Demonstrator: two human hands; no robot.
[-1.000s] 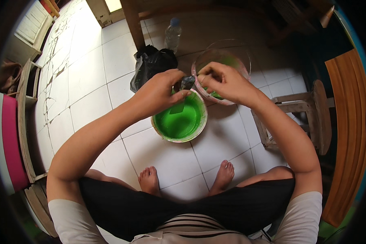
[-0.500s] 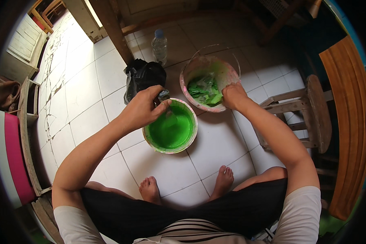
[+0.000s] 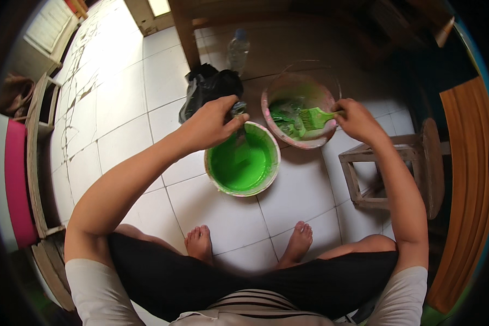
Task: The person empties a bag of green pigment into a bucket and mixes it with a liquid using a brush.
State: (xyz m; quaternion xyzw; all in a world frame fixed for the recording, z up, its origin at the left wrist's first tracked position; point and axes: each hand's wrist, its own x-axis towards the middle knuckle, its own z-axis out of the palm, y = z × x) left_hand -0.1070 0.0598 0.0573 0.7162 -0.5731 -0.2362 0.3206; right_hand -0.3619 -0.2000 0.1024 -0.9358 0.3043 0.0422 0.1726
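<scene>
Hands (image 3: 212, 127) (image 3: 358, 120) work over two touching bucket rims (image 3: 271, 144).

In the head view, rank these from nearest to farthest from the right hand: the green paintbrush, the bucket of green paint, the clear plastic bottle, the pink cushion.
1. Green paintbrush: held in the right hand, over the pink bowl.
2. White bucket of green paint: to its left, at floor centre.
3. Clear plastic bottle: farther up and left, by the wooden leg.
4. Pink cushion: far left edge.

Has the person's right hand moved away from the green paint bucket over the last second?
Yes. The right hand went from above the green bucket rightward to the pink bowl, holding a green-smeared brush over it.
</scene>
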